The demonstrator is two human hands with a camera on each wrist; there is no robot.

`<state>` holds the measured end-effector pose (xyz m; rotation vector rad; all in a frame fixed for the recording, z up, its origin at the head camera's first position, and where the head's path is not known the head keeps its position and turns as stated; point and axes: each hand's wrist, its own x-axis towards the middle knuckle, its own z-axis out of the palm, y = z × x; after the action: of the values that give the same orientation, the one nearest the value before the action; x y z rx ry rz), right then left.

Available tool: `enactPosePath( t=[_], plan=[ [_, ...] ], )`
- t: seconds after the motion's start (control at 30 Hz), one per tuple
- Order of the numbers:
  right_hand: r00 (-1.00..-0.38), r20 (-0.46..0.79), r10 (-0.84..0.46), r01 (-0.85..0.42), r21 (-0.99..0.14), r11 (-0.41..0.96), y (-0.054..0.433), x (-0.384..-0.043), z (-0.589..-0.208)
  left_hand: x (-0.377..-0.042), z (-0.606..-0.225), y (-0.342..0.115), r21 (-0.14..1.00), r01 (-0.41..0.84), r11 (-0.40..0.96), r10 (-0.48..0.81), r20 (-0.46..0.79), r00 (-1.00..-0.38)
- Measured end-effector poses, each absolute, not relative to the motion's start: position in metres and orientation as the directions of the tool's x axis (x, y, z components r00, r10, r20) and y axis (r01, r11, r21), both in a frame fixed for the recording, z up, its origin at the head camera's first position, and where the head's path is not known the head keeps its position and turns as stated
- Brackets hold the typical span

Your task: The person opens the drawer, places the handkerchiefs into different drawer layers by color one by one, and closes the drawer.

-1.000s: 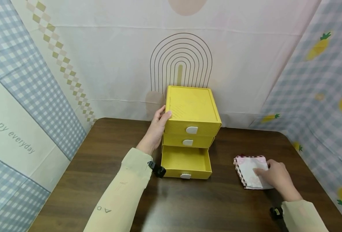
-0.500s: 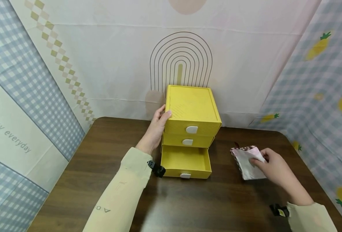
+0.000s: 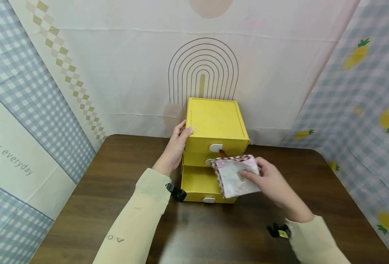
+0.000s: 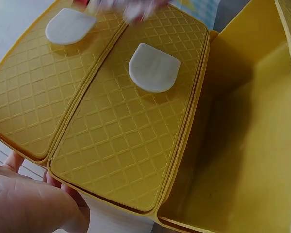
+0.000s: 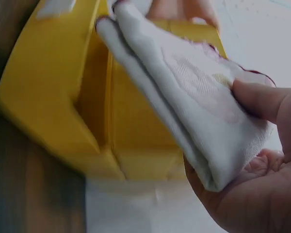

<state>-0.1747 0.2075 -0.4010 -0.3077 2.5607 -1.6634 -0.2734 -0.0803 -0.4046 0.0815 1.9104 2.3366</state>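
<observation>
A small yellow drawer unit (image 3: 215,117) with white pulls stands against the back wall. Its bottom drawer (image 3: 197,179) is pulled out, and the bare inside (image 4: 247,160) shows in the left wrist view. My left hand (image 3: 174,152) rests against the unit's left side, thumb at the top edge. My right hand (image 3: 275,183) pinches a folded white cloth (image 3: 230,179) with a checked dark-red edge, thumb on top and fingers underneath. The cloth hangs in the air before the drawers, hiding part of the bottom drawer. In the right wrist view its folded layers (image 5: 184,92) show.
The unit stands on a dark wooden table (image 3: 115,205). Behind it hangs a pale printed cloth backdrop (image 3: 128,73), with blue checked fabric (image 3: 372,154) at the right and more at the left. The two upper drawers are closed.
My right hand has lifted the folded cloth off the table at the right and carried it left to the front of the drawers. The left hand stays on the drawer unit.
</observation>
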Motion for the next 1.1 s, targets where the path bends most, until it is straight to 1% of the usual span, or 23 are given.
enactPosePath(
  t=[0.13,0.23,0.3,0.4,0.47,0.6,0.73,0.93,1.0,1.1],
  plan=[
    [-0.976,0.032,-0.217,-0.090,-0.961,0.263,0.166,-0.188,-0.415,-0.274,-0.406,-0.081,0.976,-0.055,-0.209,0.132,-0.027,-0.991],
    [-0.971,-0.030,-0.236,-0.008,-0.987,0.160,0.141,-0.196,-0.431,-0.273,-0.408,-0.081,0.976,-0.065,-0.210,0.137,-0.036,-0.990],
    [-0.968,-0.078,-0.238,0.046,-0.990,0.136,0.130,-0.201,-0.443,-0.272,-0.409,-0.081,0.976,-0.070,-0.208,0.144,-0.041,-0.989],
    [-0.970,-0.123,-0.210,0.089,-0.982,0.165,0.122,-0.207,-0.457,-0.272,-0.409,-0.081,0.975,-0.073,-0.209,0.157,-0.041,-0.987],
    [-0.976,-0.121,-0.180,0.082,-0.975,0.208,0.121,-0.209,-0.462,-0.272,-0.408,-0.080,0.974,-0.069,-0.214,0.159,-0.034,-0.987],
    [-0.984,-0.083,-0.157,0.022,-0.935,0.354,0.122,-0.210,-0.462,-0.273,-0.406,-0.080,0.973,-0.067,-0.220,0.147,-0.035,-0.989],
    [-0.989,-0.043,-0.141,-0.035,-0.858,0.512,0.125,-0.207,-0.459,-0.273,-0.405,-0.079,0.972,-0.074,-0.222,0.150,-0.041,-0.988],
    [-0.988,0.031,-0.152,-0.126,-0.734,0.668,0.125,-0.210,-0.462,-0.274,-0.405,-0.079,0.974,-0.049,-0.222,0.143,-0.017,-0.990],
    [-0.988,0.019,-0.152,-0.123,-0.688,0.715,0.123,-0.212,-0.466,-0.274,-0.405,-0.080,0.974,-0.047,-0.220,0.142,-0.015,-0.990],
    [-0.989,-0.049,-0.138,-0.082,-0.595,0.800,0.119,-0.214,-0.471,-0.273,-0.406,-0.080,0.976,-0.056,-0.210,0.146,-0.025,-0.989]
  ],
)
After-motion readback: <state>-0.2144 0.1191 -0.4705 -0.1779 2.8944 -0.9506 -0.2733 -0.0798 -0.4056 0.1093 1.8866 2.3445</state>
